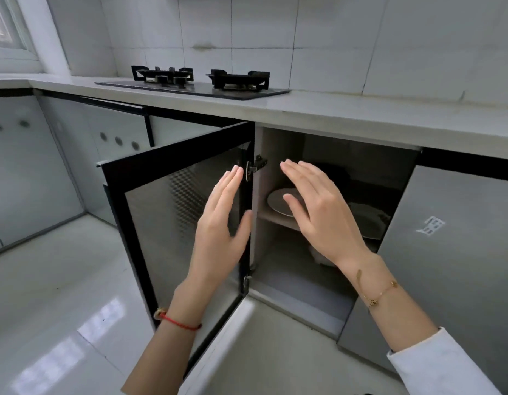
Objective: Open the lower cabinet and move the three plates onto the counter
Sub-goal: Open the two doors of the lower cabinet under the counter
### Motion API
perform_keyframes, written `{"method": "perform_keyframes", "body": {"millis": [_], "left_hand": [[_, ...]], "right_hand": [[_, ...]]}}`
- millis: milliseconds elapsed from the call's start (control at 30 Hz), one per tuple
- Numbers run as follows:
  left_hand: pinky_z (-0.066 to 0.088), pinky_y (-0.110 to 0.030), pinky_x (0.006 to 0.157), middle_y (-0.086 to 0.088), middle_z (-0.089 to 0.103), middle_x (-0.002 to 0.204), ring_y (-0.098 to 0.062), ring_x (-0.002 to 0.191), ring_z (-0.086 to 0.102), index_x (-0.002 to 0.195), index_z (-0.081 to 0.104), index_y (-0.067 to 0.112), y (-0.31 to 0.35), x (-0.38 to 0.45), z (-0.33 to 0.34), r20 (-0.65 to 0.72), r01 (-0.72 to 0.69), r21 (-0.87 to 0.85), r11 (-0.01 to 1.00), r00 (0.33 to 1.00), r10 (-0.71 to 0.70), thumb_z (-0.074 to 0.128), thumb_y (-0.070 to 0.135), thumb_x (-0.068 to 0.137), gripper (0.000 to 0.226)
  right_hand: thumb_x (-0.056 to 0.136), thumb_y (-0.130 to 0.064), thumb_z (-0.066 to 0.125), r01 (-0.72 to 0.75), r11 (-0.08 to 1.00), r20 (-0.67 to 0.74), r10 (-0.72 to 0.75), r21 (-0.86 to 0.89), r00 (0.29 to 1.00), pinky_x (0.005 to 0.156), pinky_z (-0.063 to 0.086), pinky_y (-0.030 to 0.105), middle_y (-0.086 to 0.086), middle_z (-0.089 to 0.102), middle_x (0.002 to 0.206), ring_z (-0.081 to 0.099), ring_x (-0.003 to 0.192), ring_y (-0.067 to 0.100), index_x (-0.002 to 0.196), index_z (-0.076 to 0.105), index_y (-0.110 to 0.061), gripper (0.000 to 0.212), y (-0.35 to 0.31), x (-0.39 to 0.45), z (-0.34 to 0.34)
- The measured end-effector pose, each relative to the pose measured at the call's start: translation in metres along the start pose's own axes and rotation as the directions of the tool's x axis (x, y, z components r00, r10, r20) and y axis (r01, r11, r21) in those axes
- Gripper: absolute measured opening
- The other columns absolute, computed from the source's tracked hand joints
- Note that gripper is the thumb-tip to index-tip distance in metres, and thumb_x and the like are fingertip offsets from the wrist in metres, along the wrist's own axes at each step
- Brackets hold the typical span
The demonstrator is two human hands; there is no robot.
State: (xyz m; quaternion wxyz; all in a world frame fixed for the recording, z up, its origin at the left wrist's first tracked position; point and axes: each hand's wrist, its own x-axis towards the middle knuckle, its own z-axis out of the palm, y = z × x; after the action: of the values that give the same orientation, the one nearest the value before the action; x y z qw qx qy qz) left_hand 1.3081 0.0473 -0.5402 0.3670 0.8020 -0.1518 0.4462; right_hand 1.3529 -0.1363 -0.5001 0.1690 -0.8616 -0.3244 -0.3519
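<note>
The lower cabinet's left door [173, 223] stands swung wide open, showing a dark interior with one shelf [278, 219]. A white plate [277, 202] lies on the shelf's left part, partly behind my right hand. Another white plate [366, 220] lies further right on the shelf in shadow. My left hand [221, 223] is held flat with straight fingers in front of the door's hinge edge, holding nothing. My right hand [318, 206] hovers flat before the cabinet opening, fingers straight, empty. The pale counter [347, 115] runs above the cabinet.
A black two-burner gas hob [196, 81] sits on the counter to the left. The cabinet's right door [458, 252] is closed. A pale object [318, 256] rests on the cabinet floor below the shelf. Glossy tiled floor [62, 295] spreads at the left.
</note>
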Motion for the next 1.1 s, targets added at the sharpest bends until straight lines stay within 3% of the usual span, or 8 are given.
{"method": "perform_keyframes", "body": {"millis": [300, 500, 600, 633, 700, 767, 967, 1100], "left_hand": [[0.025, -0.007, 0.109, 0.008, 0.046, 0.146, 0.001, 0.135, 0.037, 0.145, 0.038, 0.019, 0.038, 0.033, 0.127, 0.285, 0.124, -0.262, 0.957, 0.957, -0.046, 0.060, 0.017, 0.093, 0.057], [0.027, -0.012, 0.107, 0.006, 0.044, 0.148, -0.003, 0.135, 0.039, 0.147, 0.037, 0.019, 0.067, 0.060, 0.205, 0.432, 0.233, -0.349, 0.908, 0.899, -0.065, 0.060, 0.023, 0.093, 0.058], [0.029, 0.002, 0.092, 0.003, 0.042, 0.149, 0.013, 0.112, 0.050, 0.148, 0.033, 0.017, 0.077, 0.072, 0.237, 0.484, 0.274, -0.370, 0.888, 0.872, -0.067, 0.059, 0.023, 0.094, 0.061], [0.030, 0.001, 0.094, 0.002, 0.041, 0.150, 0.011, 0.112, 0.050, 0.149, 0.032, 0.016, 0.079, 0.075, 0.247, 0.501, 0.286, -0.372, 0.883, 0.863, -0.068, 0.059, 0.023, 0.094, 0.061], [0.031, -0.019, 0.110, -0.002, 0.039, 0.152, -0.008, 0.134, 0.042, 0.149, 0.030, 0.013, 0.083, 0.079, 0.264, 0.534, 0.306, -0.364, 0.880, 0.843, -0.072, 0.058, 0.024, 0.094, 0.062], [0.030, -0.029, 0.115, -0.005, 0.039, 0.152, -0.016, 0.140, 0.035, 0.149, 0.030, 0.011, 0.086, 0.081, 0.275, 0.562, 0.327, -0.363, 0.873, 0.824, -0.075, 0.057, 0.026, 0.095, 0.062], [0.047, -0.033, 0.102, 0.000, 0.067, 0.122, -0.011, 0.117, 0.059, 0.128, 0.057, 0.013, 0.085, 0.085, 0.287, 0.556, 0.308, -0.430, 0.849, 0.831, -0.020, 0.056, 0.021, 0.095, 0.035], [0.039, 0.002, 0.087, -0.002, 0.065, 0.126, -0.005, 0.116, 0.057, 0.131, 0.056, 0.011, 0.082, 0.081, 0.278, 0.544, 0.316, -0.448, 0.837, 0.839, -0.025, 0.060, 0.018, 0.094, 0.038]], "right_hand": [[0.098, -0.020, 0.048, -0.261, 0.932, -0.119, 0.238, -0.252, 0.964, 0.116, 0.028, 0.035, 0.004, 0.042, 0.149, 0.036, 0.137, 0.023, 0.144, 0.040, -0.011, 0.047, 0.095, -0.036, -0.056], [0.099, -0.019, 0.044, -0.335, 0.861, -0.118, 0.314, -0.384, 0.942, 0.115, 0.026, 0.035, 0.006, 0.038, 0.152, 0.032, 0.139, 0.024, 0.146, 0.035, -0.009, 0.049, 0.147, -0.042, -0.077], [0.099, -0.019, 0.043, -0.343, 0.836, -0.099, 0.333, -0.428, 0.938, 0.117, 0.024, 0.034, 0.006, 0.036, 0.153, 0.030, 0.140, 0.024, 0.147, 0.033, -0.008, 0.051, 0.163, -0.042, -0.081], [0.099, -0.018, 0.043, -0.340, 0.829, -0.093, 0.335, -0.443, 0.938, 0.118, 0.023, 0.034, 0.007, 0.035, 0.153, 0.030, 0.140, 0.024, 0.147, 0.032, -0.007, 0.051, 0.168, -0.042, -0.081], [0.099, -0.018, 0.043, -0.341, 0.815, -0.084, 0.343, -0.468, 0.936, 0.119, 0.021, 0.033, 0.007, 0.034, 0.154, 0.030, 0.141, 0.024, 0.148, 0.032, -0.007, 0.051, 0.174, -0.044, -0.081], [0.099, -0.018, 0.043, -0.346, 0.807, -0.078, 0.354, -0.477, 0.932, 0.119, 0.020, 0.032, 0.006, 0.034, 0.154, 0.029, 0.141, 0.024, 0.148, 0.031, -0.008, 0.051, 0.177, -0.046, -0.079], [0.099, -0.019, 0.044, -0.354, 0.801, -0.079, 0.363, -0.482, 0.928, 0.118, 0.020, 0.031, 0.005, 0.034, 0.154, 0.029, 0.141, 0.023, 0.148, 0.031, -0.008, 0.052, 0.178, -0.047, -0.076], [0.100, -0.021, 0.043, -0.351, 0.798, -0.073, 0.364, -0.491, 0.929, 0.119, 0.021, 0.032, 0.005, 0.033, 0.154, 0.029, 0.141, 0.023, 0.149, 0.030, -0.008, 0.052, 0.172, -0.048, -0.081]]}}
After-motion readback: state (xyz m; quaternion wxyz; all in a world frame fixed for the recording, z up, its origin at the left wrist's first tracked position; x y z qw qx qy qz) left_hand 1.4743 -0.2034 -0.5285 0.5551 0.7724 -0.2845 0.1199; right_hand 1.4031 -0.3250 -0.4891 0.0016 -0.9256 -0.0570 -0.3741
